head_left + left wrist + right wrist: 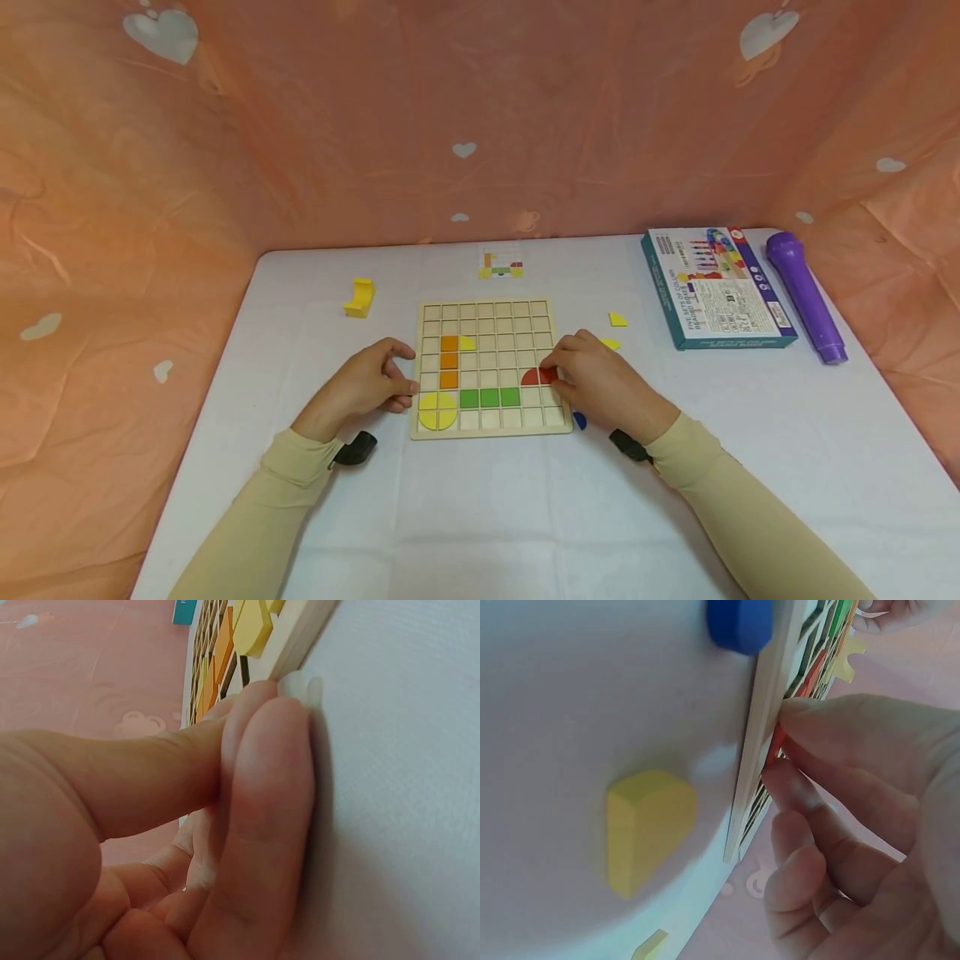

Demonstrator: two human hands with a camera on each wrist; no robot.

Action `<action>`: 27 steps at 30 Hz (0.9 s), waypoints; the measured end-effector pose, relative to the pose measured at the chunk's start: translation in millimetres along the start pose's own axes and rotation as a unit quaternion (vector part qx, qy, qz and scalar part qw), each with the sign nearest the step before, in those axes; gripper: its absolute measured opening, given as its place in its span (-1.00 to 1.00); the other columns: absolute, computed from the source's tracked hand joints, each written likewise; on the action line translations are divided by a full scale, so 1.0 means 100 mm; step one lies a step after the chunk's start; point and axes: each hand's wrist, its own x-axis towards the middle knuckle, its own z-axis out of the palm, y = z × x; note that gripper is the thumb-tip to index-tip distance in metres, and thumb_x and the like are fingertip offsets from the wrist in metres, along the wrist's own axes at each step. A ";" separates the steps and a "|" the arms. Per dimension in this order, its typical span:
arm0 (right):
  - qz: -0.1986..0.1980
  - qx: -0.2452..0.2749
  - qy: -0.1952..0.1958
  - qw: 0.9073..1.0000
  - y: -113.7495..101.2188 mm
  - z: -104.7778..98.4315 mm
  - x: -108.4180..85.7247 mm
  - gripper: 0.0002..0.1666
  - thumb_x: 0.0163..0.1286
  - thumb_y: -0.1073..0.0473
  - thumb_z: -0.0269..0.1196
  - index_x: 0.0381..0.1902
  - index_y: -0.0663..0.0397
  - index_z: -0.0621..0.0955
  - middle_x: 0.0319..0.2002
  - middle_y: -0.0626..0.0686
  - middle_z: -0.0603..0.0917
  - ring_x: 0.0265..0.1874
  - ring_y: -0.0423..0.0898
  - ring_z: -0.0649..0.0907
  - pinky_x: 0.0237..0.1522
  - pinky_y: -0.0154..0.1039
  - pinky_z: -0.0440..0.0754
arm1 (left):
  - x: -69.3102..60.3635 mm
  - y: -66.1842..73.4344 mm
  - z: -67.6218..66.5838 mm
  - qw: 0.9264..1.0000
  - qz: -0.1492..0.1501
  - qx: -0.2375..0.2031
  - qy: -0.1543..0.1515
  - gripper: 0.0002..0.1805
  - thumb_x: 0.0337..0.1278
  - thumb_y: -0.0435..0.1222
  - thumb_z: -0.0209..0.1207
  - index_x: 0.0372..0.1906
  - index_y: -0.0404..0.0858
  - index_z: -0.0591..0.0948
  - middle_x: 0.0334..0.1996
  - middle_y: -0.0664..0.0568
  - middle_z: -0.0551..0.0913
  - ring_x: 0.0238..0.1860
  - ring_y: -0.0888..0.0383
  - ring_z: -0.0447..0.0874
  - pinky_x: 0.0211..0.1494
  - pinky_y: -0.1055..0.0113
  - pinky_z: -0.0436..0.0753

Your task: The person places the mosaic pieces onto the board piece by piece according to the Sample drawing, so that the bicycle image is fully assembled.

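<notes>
A wooden grid board (pixel 491 432) lies flat on the table. My right hand (pixel 603 387) pinches a red block (pixel 777 742) between thumb and fingertip at the board's right side, next to a red quarter-circle block (pixel 530 377) in a cell. My left hand (pixel 367 382) rests beside the board's left edge, its fingertips touching the rim. On the grid sit orange squares (pixel 448 361), green squares (pixel 489 397), a yellow circle of quarter blocks (pixel 437 411) and a lone yellow quarter block (pixel 467 343).
A pattern card (pixel 500 265) lies behind the board. Yellow blocks (pixel 617 320) and a blue block (pixel 580 421) lie to its right, a yellow curved piece (pixel 360 298) to its left. A printed box (pixel 720 287) and a purple stick-shaped object (pixel 808 300) are at the far right.
</notes>
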 end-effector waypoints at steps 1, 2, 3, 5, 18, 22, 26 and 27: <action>0.000 0.001 0.000 1.000 0.00 0.00 0.00 -0.69 0.38 0.25 0.50 0.08 0.09 0.82 0.02 0.02 0.78 -0.03 -0.06 0.56 -0.01 -0.20 0.73 | 0.00 0.00 0.00 1.000 0.000 0.000 0.000 -0.39 0.35 -0.45 0.41 0.40 -0.32 0.42 -0.26 -0.16 0.65 -0.40 0.14 0.80 -0.24 0.34 0.86; 0.001 0.001 0.000 1.000 0.00 0.00 0.00 -0.69 0.38 0.25 0.50 0.08 0.09 0.82 0.02 0.02 0.78 -0.03 -0.06 0.56 -0.01 -0.21 0.73 | 0.00 0.01 0.00 1.000 0.000 0.001 0.000 -0.39 0.35 -0.45 0.41 0.40 -0.32 0.42 -0.26 -0.16 0.65 -0.40 0.14 0.80 -0.24 0.34 0.86; 0.000 0.002 0.001 1.000 0.01 0.00 0.00 -0.69 0.38 0.26 0.50 0.07 0.10 0.82 0.01 0.02 0.78 -0.04 -0.06 0.56 -0.01 -0.19 0.73 | 0.00 0.01 0.01 1.000 0.000 0.001 0.000 -0.39 0.35 -0.45 0.41 0.40 -0.32 0.42 -0.26 -0.17 0.65 -0.40 0.14 0.80 -0.24 0.34 0.86; -0.001 0.003 0.001 1.000 0.01 0.00 -0.01 -0.69 0.38 0.26 0.49 0.07 0.10 0.82 0.02 0.03 0.78 -0.03 -0.05 0.57 -0.01 -0.19 0.74 | 0.00 0.02 0.01 1.000 -0.001 0.003 0.000 -0.39 0.36 -0.44 0.41 0.40 -0.32 0.42 -0.26 -0.17 0.65 -0.40 0.14 0.80 -0.24 0.34 0.86; -0.003 -0.011 0.019 1.000 0.22 -0.14 -0.07 -0.74 0.42 0.29 0.44 0.04 0.16 0.83 0.01 0.08 0.81 0.03 0.04 0.65 0.23 0.00 0.72 | 0.00 -0.01 0.00 1.000 0.000 0.004 0.002 -0.39 0.35 -0.43 0.41 0.40 -0.31 0.42 -0.27 -0.16 0.65 -0.39 0.14 0.80 -0.23 0.33 0.87; 0.025 -0.012 0.024 0.999 0.38 -0.24 -0.13 -0.73 0.44 0.29 0.41 0.05 0.18 0.82 0.03 0.11 0.81 0.09 0.08 0.65 0.28 0.08 0.71 | 0.00 -0.01 0.00 1.000 0.002 0.004 0.004 -0.39 0.36 -0.42 0.41 0.41 -0.31 0.43 -0.26 -0.16 0.66 -0.39 0.14 0.80 -0.23 0.32 0.87; 0.070 -0.007 0.019 0.997 0.50 -0.32 -0.18 -0.70 0.48 0.24 0.39 0.12 0.16 0.80 0.07 0.13 0.79 0.09 0.09 0.62 0.20 0.07 0.75 | 0.00 -0.01 0.01 1.000 0.004 0.003 0.003 -0.39 0.37 -0.42 0.41 0.41 -0.31 0.43 -0.25 -0.16 0.65 -0.38 0.14 0.80 -0.22 0.32 0.87; 0.075 -0.008 0.018 0.997 0.53 -0.34 -0.19 -0.70 0.48 0.24 0.38 0.12 0.17 0.80 0.08 0.14 0.79 0.10 0.10 0.62 0.21 0.09 0.74 | 0.00 -0.02 0.01 1.000 0.004 0.002 0.003 -0.40 0.37 -0.43 0.40 0.41 -0.31 0.43 -0.25 -0.16 0.65 -0.38 0.14 0.80 -0.22 0.32 0.87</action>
